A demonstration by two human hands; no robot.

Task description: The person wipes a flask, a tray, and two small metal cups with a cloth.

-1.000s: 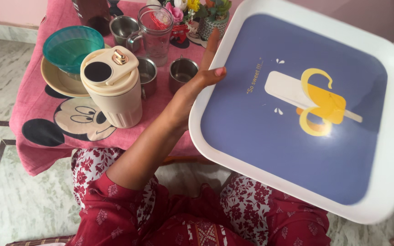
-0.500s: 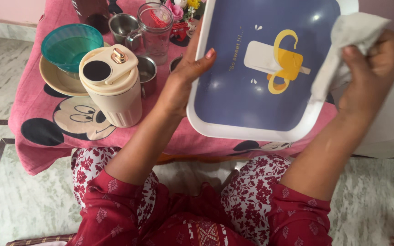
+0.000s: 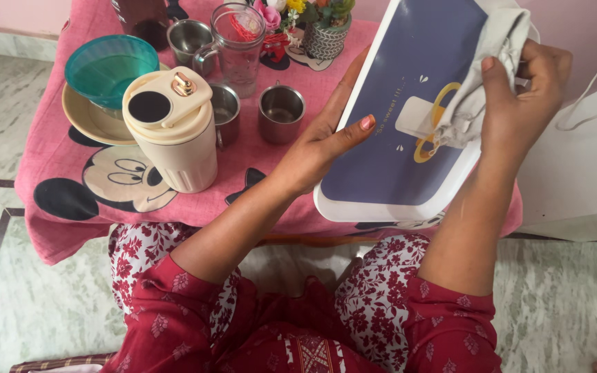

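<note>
Above pink tablecloth (image 3: 257, 179), tray (image 3: 381, 166) between fingers (image 3: 354, 128).

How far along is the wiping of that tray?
Underway. The left hand steadies the blue tray by its edge, tilted over the pink tablecloth. The right hand presses a pale cloth on its upper middle. The lower part isn't yet under the cloth.

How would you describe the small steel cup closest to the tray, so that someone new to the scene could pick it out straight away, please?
Start at the pink cartoon-print tablecloth and find the tall cream flask at its front. To its right stand two small steel cups; the one meant is the right-hand one, just beside the left hand that grips the tray. Unlike its neighbour, which is partly hidden behind the flask, it stands fully in view.
</note>
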